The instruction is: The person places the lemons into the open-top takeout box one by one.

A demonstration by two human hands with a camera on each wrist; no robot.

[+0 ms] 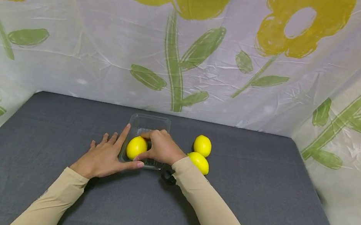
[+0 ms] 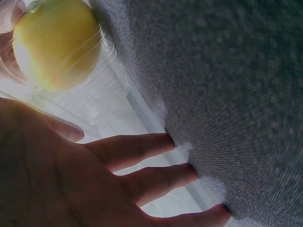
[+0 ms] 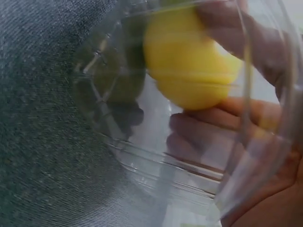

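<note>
A yellow lemon [image 1: 136, 148] sits inside a clear plastic container [image 1: 151, 118], toward its left side. My right hand [image 1: 161, 146] reaches in over the right wall and holds this lemon between thumb and fingers. Through the clear wall, the right wrist view shows the lemon [image 3: 189, 61] with the curled fingers [image 3: 203, 132] against it. Spread wide, my left hand [image 1: 105, 157] lies along the container's left edge, its index finger and thumb by the rim. In the left wrist view its fingertips [image 2: 168, 142] touch the grey cloth beside the container.
Two more lemons lie to the right of the container: one farther back [image 1: 202, 145], the other [image 1: 199, 162] partly behind my right sleeve. A small black object [image 1: 168, 176] shows under the right wrist. Grey cloth [image 1: 241, 199] covers the table, and a flower-printed curtain [image 1: 106, 47] stands behind it.
</note>
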